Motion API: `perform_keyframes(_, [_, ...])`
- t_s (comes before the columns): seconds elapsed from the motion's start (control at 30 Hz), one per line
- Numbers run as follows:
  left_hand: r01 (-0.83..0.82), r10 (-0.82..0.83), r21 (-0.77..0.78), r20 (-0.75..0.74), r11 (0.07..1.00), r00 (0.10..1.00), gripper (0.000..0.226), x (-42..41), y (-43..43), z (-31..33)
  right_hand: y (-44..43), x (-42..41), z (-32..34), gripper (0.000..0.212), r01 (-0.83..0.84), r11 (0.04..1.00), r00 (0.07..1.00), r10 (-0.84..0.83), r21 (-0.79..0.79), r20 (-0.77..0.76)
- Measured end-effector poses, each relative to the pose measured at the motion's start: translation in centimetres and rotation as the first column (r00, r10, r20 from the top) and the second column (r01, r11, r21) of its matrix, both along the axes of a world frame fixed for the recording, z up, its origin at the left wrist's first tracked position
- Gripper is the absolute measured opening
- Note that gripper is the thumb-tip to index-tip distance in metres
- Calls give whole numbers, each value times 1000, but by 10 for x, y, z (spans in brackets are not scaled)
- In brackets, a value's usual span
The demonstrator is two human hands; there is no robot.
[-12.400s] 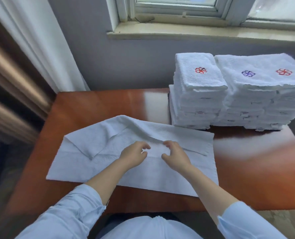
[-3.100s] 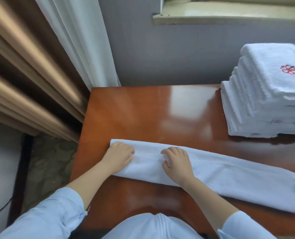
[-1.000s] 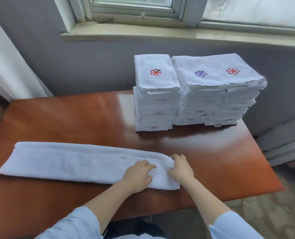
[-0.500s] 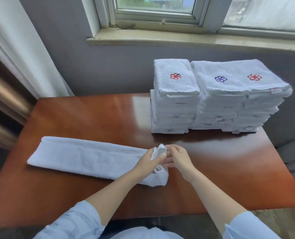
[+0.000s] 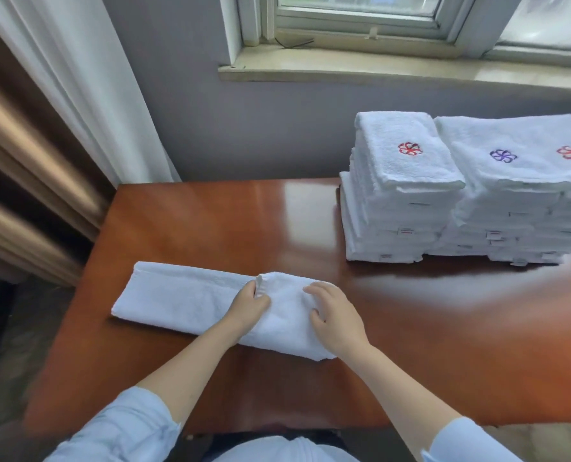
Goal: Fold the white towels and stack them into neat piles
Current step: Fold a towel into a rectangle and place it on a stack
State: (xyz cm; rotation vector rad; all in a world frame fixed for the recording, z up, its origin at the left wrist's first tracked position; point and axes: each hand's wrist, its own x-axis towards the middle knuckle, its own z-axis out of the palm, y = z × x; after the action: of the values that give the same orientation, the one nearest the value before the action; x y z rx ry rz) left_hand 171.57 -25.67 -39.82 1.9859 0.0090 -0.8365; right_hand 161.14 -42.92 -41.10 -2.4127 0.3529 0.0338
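Left hand [image 5: 248,305] and right hand [image 5: 336,315] have folded towel [image 5: 184,295] end over

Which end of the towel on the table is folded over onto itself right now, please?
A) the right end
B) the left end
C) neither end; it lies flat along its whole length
A: the right end of the towel lies doubled over the strip, with the left hand gripping its edge and the right hand resting on the fold.

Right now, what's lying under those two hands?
The white towel: the left hand grips its folded-back end, the right hand presses on it. The layer beneath and the table there are covered.
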Motion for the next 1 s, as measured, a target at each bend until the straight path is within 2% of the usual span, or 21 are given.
perform_keyframes(0.13, [5,-4,32,-24,999,1000,29,24,24,-14,29,9,-13,53,-83,990,992,72,-118,-100])
perform_keyframes(0.23, [68,-64,107,-40,992,997,47,38,41,-26,46,16,-23,62,-108,978,976,70,-181,-208])
perform_keyframes(0.27, [116,-114,160,-20,980,993,56,40,45,-28,50,17,-26,66,-113,971,970,62,-212,-234])
perform_keyframes(0.33, [220,-282,349,139,911,949,71,41,53,-33,59,16,-34,72,-115,957,961,39,-268,-274])
perform_keyframes(0.4, [272,-496,522,354,808,793,72,36,58,-37,65,14,-41,75,-110,942,952,8,-317,-307])
perform_keyframes(0.47, [363,-670,584,481,726,565,59,33,63,-40,68,13,-47,77,-102,924,944,-27,-368,-329])
perform_keyframes(0.53, [484,-798,637,517,600,308,53,33,71,-50,71,13,-52,78,-93,906,937,-60,-412,-344])
perform_keyframes(0.57, [529,-849,672,480,518,221,55,35,74,-55,72,14,-54,77,-89,899,935,-73,-429,-348])
perform_keyframes(0.6, [560,-885,693,424,455,194,58,39,77,-60,73,13,-56,77,-84,895,933,-84,-438,-349])
perform_keyframes(0.7, [570,-913,714,316,407,257,66,49,81,-76,75,13,-59,76,-70,898,928,-101,-434,-358])
perform_keyframes(0.87, [572,-939,745,249,343,239,69,58,75,-72,83,23,-48,76,-64,917,881,-134,-395,-453])
perform_keyframes(0.93, [570,-949,760,227,314,221,69,67,76,-66,96,30,-39,71,-30,921,888,-155,-389,-434])
perform_keyframes(1.0, [574,-938,750,192,329,288,70,76,82,-62,116,34,-32,66,-12,928,914,-140,-371,-380])
